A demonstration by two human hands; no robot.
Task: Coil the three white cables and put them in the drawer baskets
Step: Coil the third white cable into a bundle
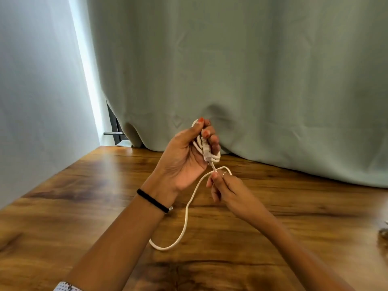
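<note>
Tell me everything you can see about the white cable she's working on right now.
The white cable is thin, round and smooth, like plastic-sheathed cord. Several turns are already bunched into a small coil gripped in the left hand, with a clear plug lying against the loops. From there a strand runs down to the right hand, which pinches it. The rest hangs in a loose bend over the wooden table and disappears behind the left forearm.

A wooden table (84, 196) stands against a pale green curtain (252, 70); daylight shows at a gap.
</note>
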